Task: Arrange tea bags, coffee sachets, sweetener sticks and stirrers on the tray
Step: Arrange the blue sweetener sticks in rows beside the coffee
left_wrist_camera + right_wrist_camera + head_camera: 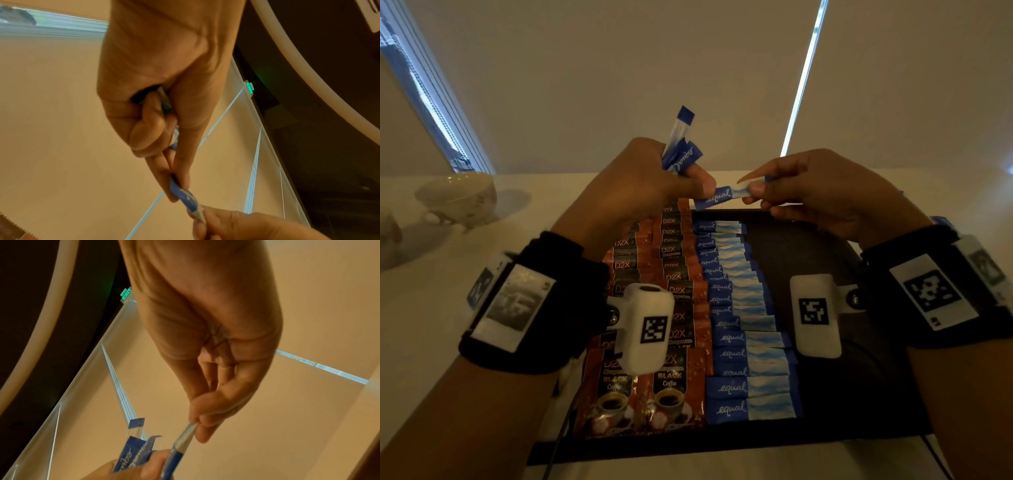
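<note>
"equal" on sweetener sticks [748, 390]; "D2X BLACK Coffee" on sachets [671, 387]

I read dim, warm frames — daylight slits at blind edges [804, 75]; wrist views soft, edges warped.

tray's [808, 214] right half bare, teacup [460, 198] far left

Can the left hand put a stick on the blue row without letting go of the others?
Probably not yet: the left hand grips spare sticks and also pinches the stick shared with the right hand.
</note>
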The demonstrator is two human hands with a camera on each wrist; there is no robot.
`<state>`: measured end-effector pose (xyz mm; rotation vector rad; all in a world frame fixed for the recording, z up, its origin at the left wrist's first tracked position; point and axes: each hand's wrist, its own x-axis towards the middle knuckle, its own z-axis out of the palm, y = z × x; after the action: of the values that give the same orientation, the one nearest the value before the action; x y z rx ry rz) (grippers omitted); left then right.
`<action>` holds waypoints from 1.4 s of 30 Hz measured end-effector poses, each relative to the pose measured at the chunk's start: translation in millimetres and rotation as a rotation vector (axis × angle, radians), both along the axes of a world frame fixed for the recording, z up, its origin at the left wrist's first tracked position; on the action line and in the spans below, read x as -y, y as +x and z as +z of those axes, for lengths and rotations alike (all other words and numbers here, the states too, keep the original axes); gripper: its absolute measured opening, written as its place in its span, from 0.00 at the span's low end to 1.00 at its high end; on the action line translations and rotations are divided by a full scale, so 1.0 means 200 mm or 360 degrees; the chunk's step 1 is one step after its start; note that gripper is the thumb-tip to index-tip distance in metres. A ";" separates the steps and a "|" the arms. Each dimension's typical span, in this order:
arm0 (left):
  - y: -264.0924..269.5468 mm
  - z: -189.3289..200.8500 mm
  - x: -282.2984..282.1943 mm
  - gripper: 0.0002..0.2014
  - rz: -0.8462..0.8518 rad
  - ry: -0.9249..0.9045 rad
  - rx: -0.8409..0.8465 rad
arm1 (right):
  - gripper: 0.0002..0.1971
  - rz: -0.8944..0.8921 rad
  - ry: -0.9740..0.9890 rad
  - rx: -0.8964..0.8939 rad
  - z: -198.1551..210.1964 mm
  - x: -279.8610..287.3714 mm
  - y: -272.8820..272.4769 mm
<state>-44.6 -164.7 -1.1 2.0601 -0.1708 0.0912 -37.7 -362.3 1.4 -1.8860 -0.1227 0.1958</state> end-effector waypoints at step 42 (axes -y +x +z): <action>-0.03 0.05 0.01 0.12 -0.0005 -0.0082 0.0007 | 0.08 -0.0112 -0.1042 -0.0476 -0.21 -0.09 0.32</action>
<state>-51.2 -166.3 9.8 2.0085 -0.1728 0.0970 27.1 -344.8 -41.3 -2.4762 0.2408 0.5144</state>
